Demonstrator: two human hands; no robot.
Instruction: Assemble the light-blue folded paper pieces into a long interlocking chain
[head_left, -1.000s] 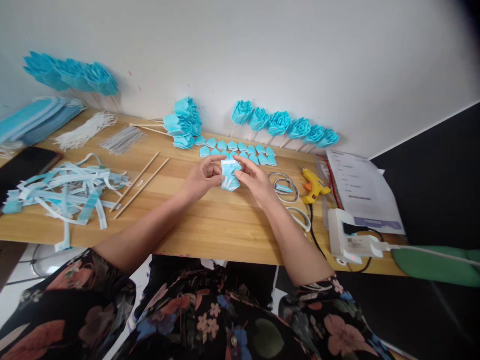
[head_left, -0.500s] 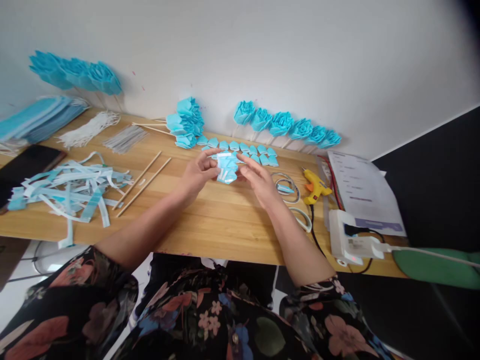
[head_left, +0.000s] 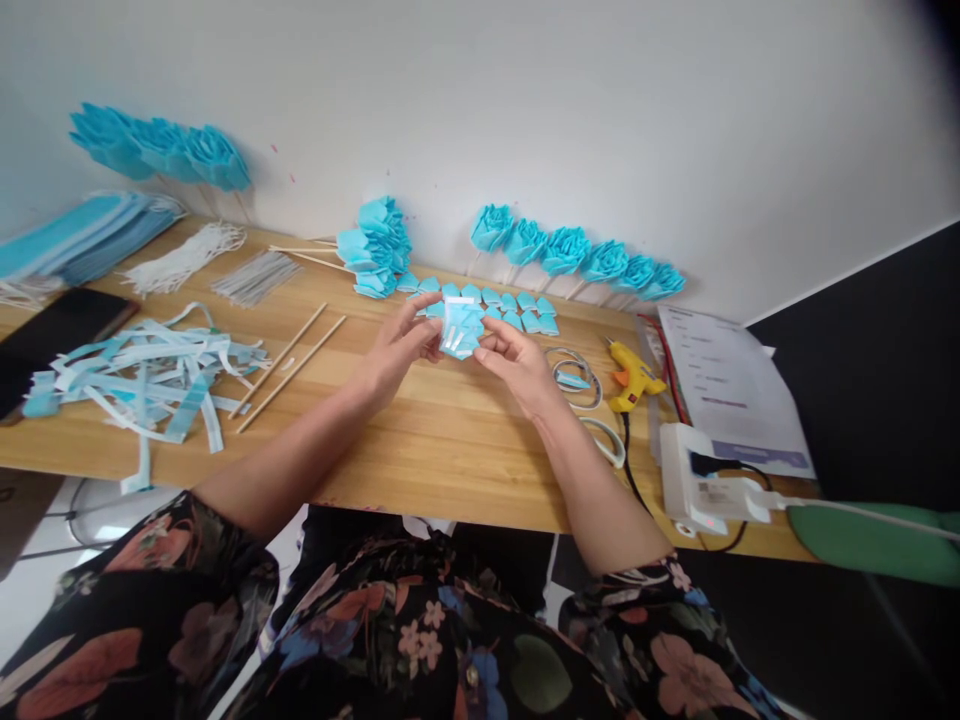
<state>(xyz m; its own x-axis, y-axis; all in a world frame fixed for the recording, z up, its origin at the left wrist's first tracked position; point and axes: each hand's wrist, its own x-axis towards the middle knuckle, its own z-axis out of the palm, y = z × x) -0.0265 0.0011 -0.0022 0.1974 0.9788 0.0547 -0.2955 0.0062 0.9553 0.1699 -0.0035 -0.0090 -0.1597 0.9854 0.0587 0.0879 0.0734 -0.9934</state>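
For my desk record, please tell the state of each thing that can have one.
Blue piece: held between left hand and right hand
Phone: flat, screen dark
Glue gun: lying on its side
Cut strips: heaped
Two loose sticks: apart
Masks: stacked
Power strip: plugs inserted
Petals: in rows
Flowers: on sticks

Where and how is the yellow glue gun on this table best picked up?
Probably by its handle, from the near side, with the right hand once it is free. The yellow glue gun appears to lie on its side, nozzle at the far end, handle angled nearer, the black cord trailing from it. A hold there should avoid the nozzle.
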